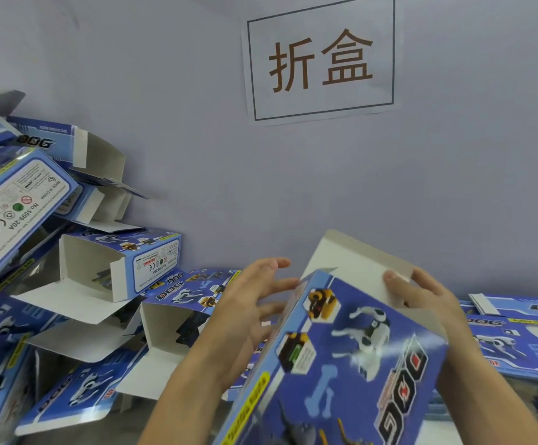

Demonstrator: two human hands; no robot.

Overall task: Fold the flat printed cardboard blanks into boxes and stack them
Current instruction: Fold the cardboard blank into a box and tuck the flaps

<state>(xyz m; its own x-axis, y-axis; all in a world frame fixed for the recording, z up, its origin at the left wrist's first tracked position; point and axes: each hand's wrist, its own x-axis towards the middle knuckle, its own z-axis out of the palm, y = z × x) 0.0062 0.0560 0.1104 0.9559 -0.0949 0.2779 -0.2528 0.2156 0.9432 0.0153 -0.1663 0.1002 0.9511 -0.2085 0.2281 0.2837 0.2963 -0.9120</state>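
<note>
I hold the half-formed box [351, 342] at about 5 o'clock in my view, tilted with its printed dog face toward me and its white end flap [351, 264] pointing up at the wall, so, as I judge it, the open end is ready for closing. My right hand [421, 293] grips that flap at its 3 o'clock edge, fingers [393, 277] curled over it (probably to fold it in), while my left hand [255, 303] at 9 o'clock has its fingers spread and relaxed against the box's side to steady it. The folded boxes [78, 239] lie heaped at 9 o'clock against the wall, out of my working space, and the flat blanks [518, 332] wait at 3 o'clock on the surface within easy reach.
</note>
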